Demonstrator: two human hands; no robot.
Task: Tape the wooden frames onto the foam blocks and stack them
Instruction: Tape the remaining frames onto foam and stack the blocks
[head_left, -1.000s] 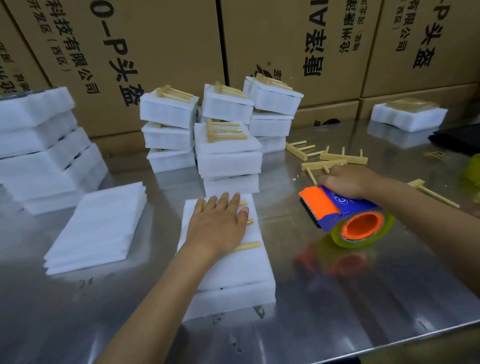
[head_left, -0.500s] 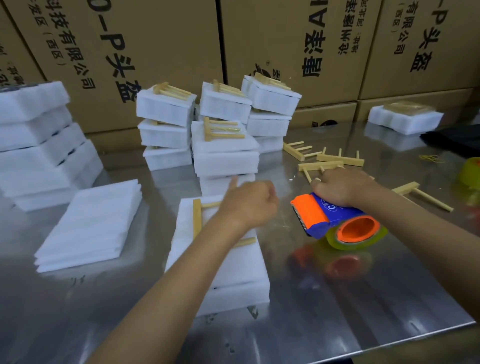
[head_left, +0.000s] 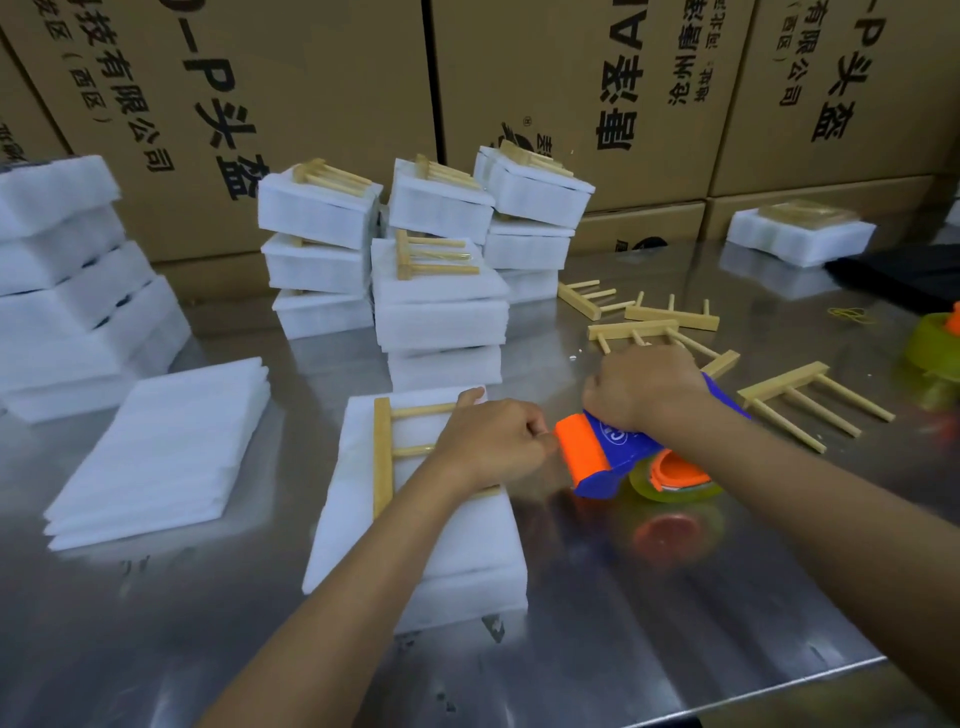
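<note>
My right hand (head_left: 641, 392) grips the tape dispenser (head_left: 605, 457); my left hand (head_left: 493, 441) (fingers curled) pinches at its orange front, over the wooden frame (head_left: 384, 452) on foam block (head_left: 363, 519).

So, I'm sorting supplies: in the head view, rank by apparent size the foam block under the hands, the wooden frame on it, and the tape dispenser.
1. Foam block
2. Wooden frame and tape dispenser: look alike, both partly hidden by hands, so unranked.

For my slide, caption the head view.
Right hand brings tape dispenser to left hand over frame on foam.
</note>
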